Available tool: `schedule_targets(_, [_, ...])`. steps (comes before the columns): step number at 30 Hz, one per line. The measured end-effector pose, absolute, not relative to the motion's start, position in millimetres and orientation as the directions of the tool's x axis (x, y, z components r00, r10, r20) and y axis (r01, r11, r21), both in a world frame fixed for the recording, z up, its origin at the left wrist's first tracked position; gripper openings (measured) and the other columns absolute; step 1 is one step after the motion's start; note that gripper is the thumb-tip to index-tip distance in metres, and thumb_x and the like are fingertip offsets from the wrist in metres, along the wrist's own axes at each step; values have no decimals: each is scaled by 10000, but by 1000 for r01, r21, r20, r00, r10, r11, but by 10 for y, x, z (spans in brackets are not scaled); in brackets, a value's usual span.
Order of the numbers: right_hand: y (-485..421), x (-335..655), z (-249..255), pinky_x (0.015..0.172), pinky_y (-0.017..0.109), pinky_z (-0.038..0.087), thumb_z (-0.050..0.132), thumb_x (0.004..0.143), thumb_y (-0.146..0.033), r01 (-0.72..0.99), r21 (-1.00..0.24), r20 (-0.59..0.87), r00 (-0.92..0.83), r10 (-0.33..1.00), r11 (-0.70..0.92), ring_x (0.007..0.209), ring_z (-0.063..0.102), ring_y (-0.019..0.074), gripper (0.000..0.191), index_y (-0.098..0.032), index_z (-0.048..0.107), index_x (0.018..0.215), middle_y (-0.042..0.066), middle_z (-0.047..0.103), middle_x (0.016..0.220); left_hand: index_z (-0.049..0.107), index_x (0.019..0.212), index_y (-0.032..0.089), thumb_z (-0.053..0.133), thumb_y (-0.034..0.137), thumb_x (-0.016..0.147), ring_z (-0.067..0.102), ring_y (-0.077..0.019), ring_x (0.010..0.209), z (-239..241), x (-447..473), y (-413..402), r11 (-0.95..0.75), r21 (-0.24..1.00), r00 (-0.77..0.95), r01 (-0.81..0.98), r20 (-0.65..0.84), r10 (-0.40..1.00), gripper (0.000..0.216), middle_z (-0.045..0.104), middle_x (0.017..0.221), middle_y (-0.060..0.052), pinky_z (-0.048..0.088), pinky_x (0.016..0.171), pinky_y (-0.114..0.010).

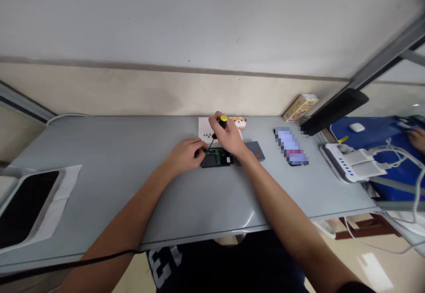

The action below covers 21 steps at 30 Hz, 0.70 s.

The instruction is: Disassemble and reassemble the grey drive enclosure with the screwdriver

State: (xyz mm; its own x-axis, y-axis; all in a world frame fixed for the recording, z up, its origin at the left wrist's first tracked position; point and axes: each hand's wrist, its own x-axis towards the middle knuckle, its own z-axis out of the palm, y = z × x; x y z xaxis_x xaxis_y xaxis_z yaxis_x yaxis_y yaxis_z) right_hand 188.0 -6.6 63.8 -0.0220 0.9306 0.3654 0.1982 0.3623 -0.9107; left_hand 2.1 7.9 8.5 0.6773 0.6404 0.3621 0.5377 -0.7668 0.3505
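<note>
Your right hand (228, 137) is closed around a yellow-capped screwdriver (222, 122), its tip angled down beside a green circuit board (216, 156) on a dark casing (209, 162) mid-way along the grey desk (99, 195). Your left hand (184, 156) rests at the board's edge, though whether it grips is hard to tell. Small dark screws (207, 136) seem to lie on a white sheet (203, 127) beyond, so some appear to be out of the board

light: bright, even, probably overhead | shadows: faint, soft | glare: white patch on floor (375, 271), sheen on desk (249, 218) | edges: wall (199, 18) bowed, stretched | blur: phone (291, 147) pixelated
</note>
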Motion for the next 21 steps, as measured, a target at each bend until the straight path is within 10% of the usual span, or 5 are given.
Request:
schedule_targets(10, [-77,1719,440,512,250,362,640,871,-634,-268,-902,291,199,936,337,511,387,91,387,-292,569,1036,-80,386,620,712,1048,198,477,141,893,688,-213,850,116,11,77,-762,313,712,567,279,644,287,750,960,-38,523,839,-349])
schedule_targets(15, [-65,1744,459,566,278,435,430,907,-767,-451,-852,207,176,962,266,587,465,120,568,-285,620,1138,-31,433,679,697,1078,194,468,126,886,691,-222,859,124,14,58,-747,292,704,598,254,663,306,752,998,-43,520,862,-364])
schedule_targets(21, [-81,1816,473,698,272,504,798,765,-522,-516,-835,161,106,981,193,770,628,120,412,-271,521,937,-32,596,862,690,1092,199,466,125,893,694,-226,905,158,10,33,-742,273,706,613,231,669,309,749,1013,-48,516,892,-369])
